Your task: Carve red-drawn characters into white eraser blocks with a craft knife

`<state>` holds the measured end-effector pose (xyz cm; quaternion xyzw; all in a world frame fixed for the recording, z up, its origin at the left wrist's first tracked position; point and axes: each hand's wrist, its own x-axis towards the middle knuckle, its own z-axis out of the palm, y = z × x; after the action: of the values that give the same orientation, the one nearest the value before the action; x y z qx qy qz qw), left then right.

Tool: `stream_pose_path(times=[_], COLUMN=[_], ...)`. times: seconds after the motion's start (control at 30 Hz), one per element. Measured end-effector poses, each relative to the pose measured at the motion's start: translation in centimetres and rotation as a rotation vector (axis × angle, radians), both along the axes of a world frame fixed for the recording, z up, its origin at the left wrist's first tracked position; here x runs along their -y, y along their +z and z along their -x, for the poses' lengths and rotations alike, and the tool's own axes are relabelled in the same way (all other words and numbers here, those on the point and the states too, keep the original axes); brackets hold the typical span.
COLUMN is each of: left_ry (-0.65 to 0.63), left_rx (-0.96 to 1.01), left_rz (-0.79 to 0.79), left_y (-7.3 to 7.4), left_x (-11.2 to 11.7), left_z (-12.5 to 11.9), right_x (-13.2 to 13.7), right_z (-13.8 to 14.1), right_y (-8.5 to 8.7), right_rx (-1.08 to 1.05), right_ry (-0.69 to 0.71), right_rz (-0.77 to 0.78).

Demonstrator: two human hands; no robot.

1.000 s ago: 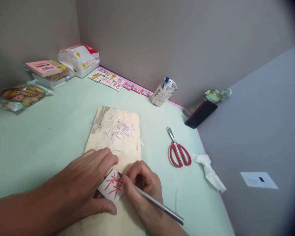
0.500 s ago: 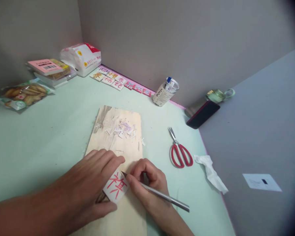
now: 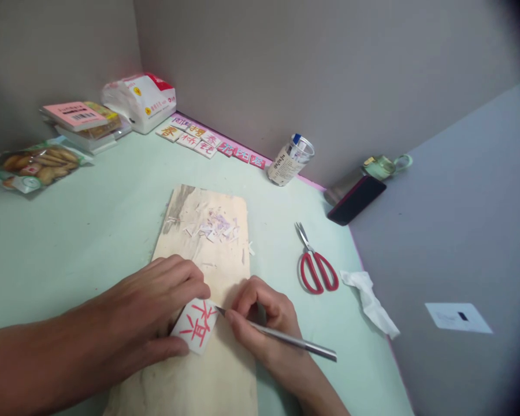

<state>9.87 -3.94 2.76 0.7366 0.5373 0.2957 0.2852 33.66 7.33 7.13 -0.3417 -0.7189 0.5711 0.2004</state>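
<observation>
Between the thumb and fingers of my left hand (image 3: 164, 306) is a small white square tile (image 3: 196, 325) marked with a red Chinese character. The tile is over a wooden board (image 3: 225, 358); whether it rests flat on the wood I cannot tell. A silver craft knife (image 3: 294, 341) is pinched like a pen in my right hand (image 3: 264, 323). Its pointed blade is at the tile's upper right corner. Whether the blade touches the tile is hard to make out. White and purple shavings (image 3: 219, 226) lie scattered on the far part of the board.
Red-handled scissors (image 3: 315, 268) and a crumpled tissue (image 3: 372, 305) lie to the right. Along the back stand a labelled jar (image 3: 290, 162), a phone (image 3: 357, 201) and several character tiles (image 3: 188, 138). Packaged biscuits (image 3: 39, 164), stacked packs (image 3: 80, 118) and a tissue pack (image 3: 141, 101) are at left.
My left hand has shifted slightly left with the tile, which has turned clockwise. The knife remains in my right hand, its tip still by the tile's edge.
</observation>
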Motion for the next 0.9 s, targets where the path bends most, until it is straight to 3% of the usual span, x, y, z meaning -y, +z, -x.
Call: stream_pose_path(times=[0.3,0.43,0.9], left_ry=[-0.047,0.021,0.055], left_rx=[-0.001,0.002,0.006], left_rz=[-0.020,-0.015,-0.021], left_y=[0.1,0.5,0.8], left_x=[-0.4,-0.4,-0.3], left_z=[0.6,0.2,0.0], right_x=[-0.9,-1.2,-1.6], right_z=[-0.6,-0.9,-1.2], right_y=[-0.1,-0.1,0.0], right_rx=[-0.010,-0.010,-0.019], right_ry=[0.106,0.160,0.227], right_rz=[-0.069,-0.071,-0.107])
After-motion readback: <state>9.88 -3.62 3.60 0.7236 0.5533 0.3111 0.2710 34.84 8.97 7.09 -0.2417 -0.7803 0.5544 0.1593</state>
